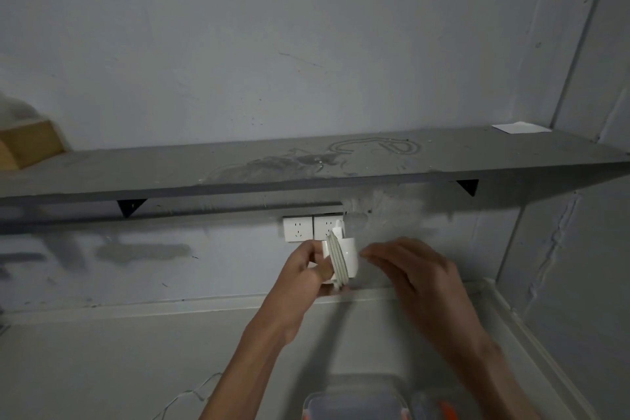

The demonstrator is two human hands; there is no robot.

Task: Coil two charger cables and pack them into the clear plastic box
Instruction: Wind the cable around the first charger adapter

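Observation:
My left hand (308,269) grips a white charger block (347,257) with pale cable wound round it in several turns (338,262), held up in front of the wall sockets. My right hand (409,269) is just right of the block, fingertips pinched near it; whether they hold the cable end is unclear. The clear plastic box (354,401) with an orange-trimmed rim sits blurred on the table at the bottom edge, below my arms. Another thin cable (191,397) lies loose on the table at lower left.
A grey wall shelf (306,167) runs across above two white sockets (312,228). On the shelf are a wooden block (27,143) at left and a white paper (518,128) at right. A second lidded container (439,402) sits beside the box.

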